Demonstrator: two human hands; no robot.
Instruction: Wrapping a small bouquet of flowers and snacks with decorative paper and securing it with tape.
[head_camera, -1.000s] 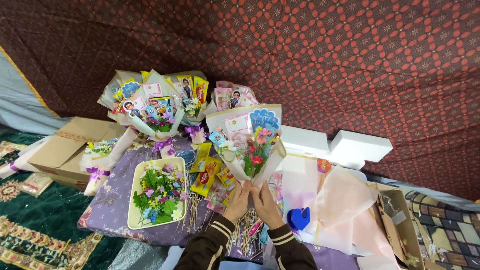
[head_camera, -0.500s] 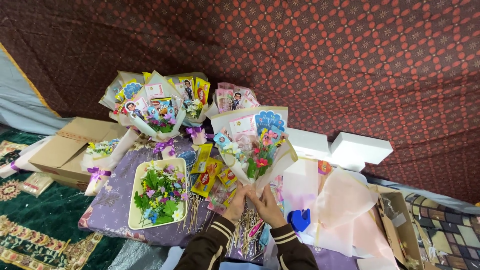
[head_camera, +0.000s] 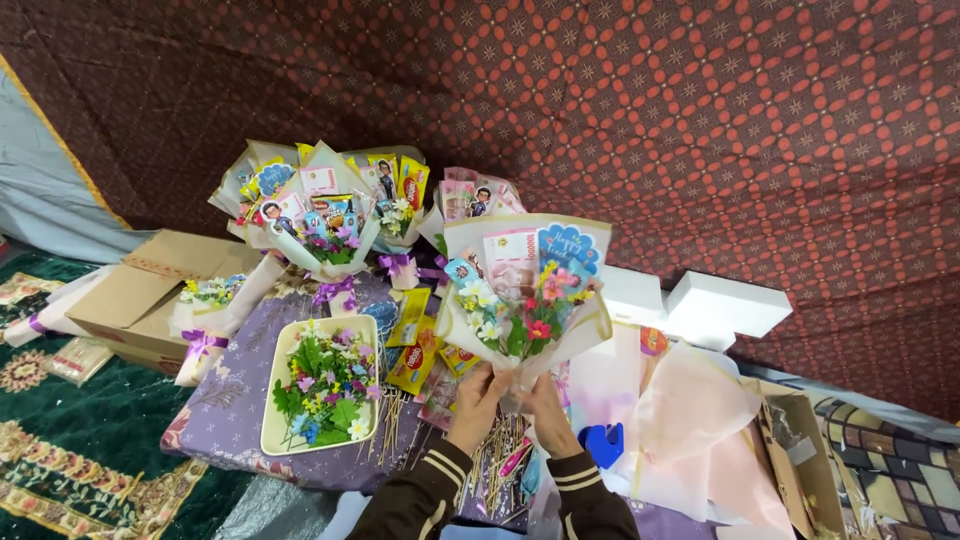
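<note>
At far left sits one cardboard box (head_camera: 130, 295), then one cream tray (head_camera: 283, 400) of loose flowers on the purple-covered desk (head_camera: 225, 425). Behind it lean about four finished bouquets (head_camera: 320, 215). In the middle, the left hand (head_camera: 478, 395) and right hand (head_camera: 543, 410) are both closed round the stem of one bouquet (head_camera: 525, 290), held upright above the desk. Two white boxes (head_camera: 725, 305) lie to the right.

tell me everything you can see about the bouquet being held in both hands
The bouquet is a cone of cream wrapping paper that flares wide at the top. Inside are small artificial-looking flowers in white, yellow, pink and red with green leaves, plus a pink printed card and a round blue tag behind them. It stands upright above the purple-covered table. The left hand and right hand pinch its narrow base from either side.
</note>
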